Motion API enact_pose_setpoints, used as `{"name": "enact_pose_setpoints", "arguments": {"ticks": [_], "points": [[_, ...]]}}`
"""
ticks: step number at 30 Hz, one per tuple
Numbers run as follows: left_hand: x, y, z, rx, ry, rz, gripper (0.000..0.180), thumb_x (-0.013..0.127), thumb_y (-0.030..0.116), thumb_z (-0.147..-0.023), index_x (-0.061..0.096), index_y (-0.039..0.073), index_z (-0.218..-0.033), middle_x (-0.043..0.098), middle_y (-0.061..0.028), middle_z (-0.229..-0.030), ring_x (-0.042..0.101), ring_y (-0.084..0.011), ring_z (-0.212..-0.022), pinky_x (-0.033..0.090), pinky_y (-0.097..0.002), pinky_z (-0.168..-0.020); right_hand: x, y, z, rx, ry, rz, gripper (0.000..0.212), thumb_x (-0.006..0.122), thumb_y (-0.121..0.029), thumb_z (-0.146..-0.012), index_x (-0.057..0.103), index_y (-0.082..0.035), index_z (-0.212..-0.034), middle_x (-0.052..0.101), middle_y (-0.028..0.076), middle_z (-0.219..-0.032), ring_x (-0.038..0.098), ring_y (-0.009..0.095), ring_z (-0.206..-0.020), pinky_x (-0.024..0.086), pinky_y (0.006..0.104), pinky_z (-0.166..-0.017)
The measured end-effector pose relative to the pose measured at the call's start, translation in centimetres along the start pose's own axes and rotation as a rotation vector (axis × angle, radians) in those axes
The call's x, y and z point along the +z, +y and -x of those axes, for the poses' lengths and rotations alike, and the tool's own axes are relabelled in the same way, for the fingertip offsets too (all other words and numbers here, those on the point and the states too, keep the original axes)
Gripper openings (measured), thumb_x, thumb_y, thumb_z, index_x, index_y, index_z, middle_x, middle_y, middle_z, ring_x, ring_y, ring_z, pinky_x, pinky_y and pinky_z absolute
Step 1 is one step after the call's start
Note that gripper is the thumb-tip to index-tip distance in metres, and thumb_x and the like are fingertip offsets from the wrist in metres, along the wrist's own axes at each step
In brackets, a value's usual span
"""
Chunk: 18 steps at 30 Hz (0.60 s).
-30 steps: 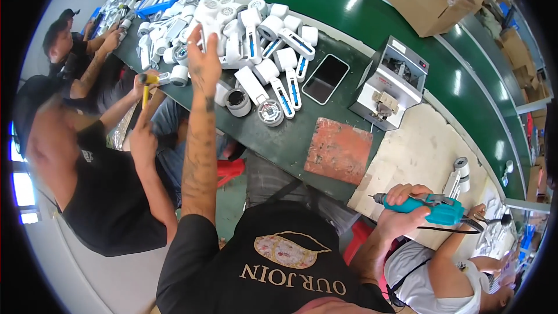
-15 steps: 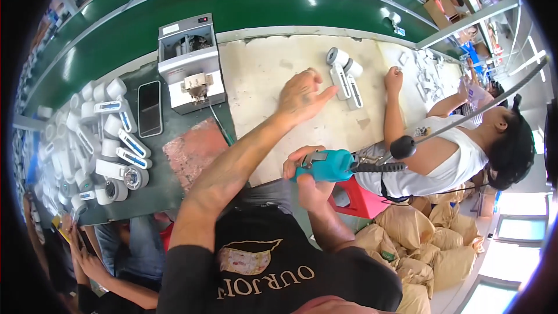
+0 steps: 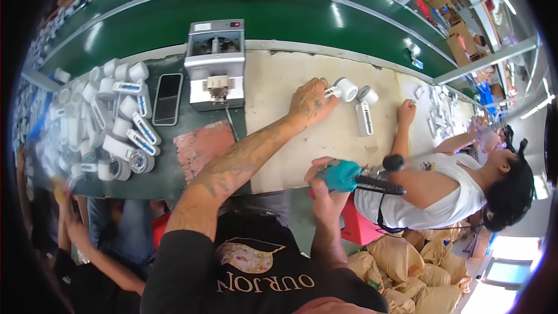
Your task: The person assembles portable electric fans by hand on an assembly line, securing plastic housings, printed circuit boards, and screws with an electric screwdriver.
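My left hand (image 3: 311, 104) is closed on the handle of a white device (image 3: 346, 89) with a round head, over the pale worktop. A second white device (image 3: 364, 117) with a long flat handle lies just right of it. Nearer my body, my right hand (image 3: 323, 195) is wrapped round a teal electric screwdriver (image 3: 342, 175) with a black ribbed cord sleeve (image 3: 381, 184). The screwdriver's tip cannot be made out.
A grey screw feeder (image 3: 217, 64) stands at the back, beside a phone (image 3: 168, 99). Many white devices (image 3: 119, 119) are heaped at left by a reddish mat (image 3: 203, 148). A co-worker (image 3: 433, 189) sits at right, near paper sacks (image 3: 401, 256). A green conveyor (image 3: 302, 14) runs behind.
My left hand has closed on one of the two white devices and turned it, drawing it apart from the other. The view has shifted, and the screwdriver stays in my right hand.
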<state>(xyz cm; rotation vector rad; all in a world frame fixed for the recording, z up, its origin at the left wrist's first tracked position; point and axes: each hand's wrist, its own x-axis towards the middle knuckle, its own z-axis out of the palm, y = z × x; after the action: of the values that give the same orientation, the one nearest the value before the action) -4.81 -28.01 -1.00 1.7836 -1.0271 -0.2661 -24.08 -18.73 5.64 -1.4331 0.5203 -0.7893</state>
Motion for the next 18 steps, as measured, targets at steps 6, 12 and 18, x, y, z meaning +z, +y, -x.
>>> {"name": "enact_pose_setpoints", "arguments": {"ticks": [6,12,18], "points": [[-13.2,0.0,8.8,0.241,0.042,-0.076,0.019,0.071,0.023,-0.084,0.066,0.008,-0.093,0.06,-0.0106,-0.09,0.062,-0.0323,-0.086,0.049,-0.0429,-0.079,1.6,1.7,-3.4,-0.026,-0.107,0.011,0.055,0.064,-0.043,-0.093,0.055,0.007,-0.116,0.058,0.006,-0.079,0.058,0.014,-0.073,0.045,0.0273,-0.065],[-21.7,-3.4,15.5,-0.024,-0.097,-0.286,0.024,0.07,0.031,-0.085,0.07,0.009,-0.096,0.062,-0.0034,-0.097,0.053,-0.0236,-0.099,0.038,-0.0399,-0.088,8.9,0.2,-6.4,-0.073,-0.228,-0.256,0.078,0.058,-0.071,-0.086,0.053,0.003,-0.108,0.047,0.004,-0.064,0.045,0.016,-0.055,0.038,0.0323,-0.051],[-22.4,-5.1,17.0,0.158,-0.022,-0.395,0.037,0.068,0.036,-0.088,0.068,0.009,-0.113,0.062,-0.0038,-0.106,0.054,-0.0239,-0.102,0.04,-0.0404,-0.092,17.3,0.9,-12.6,-0.275,-0.265,-0.376,0.056,0.07,-0.048,-0.091,0.059,0.005,-0.105,0.058,0.007,-0.075,0.057,0.016,-0.063,0.046,0.0285,-0.058]]}}
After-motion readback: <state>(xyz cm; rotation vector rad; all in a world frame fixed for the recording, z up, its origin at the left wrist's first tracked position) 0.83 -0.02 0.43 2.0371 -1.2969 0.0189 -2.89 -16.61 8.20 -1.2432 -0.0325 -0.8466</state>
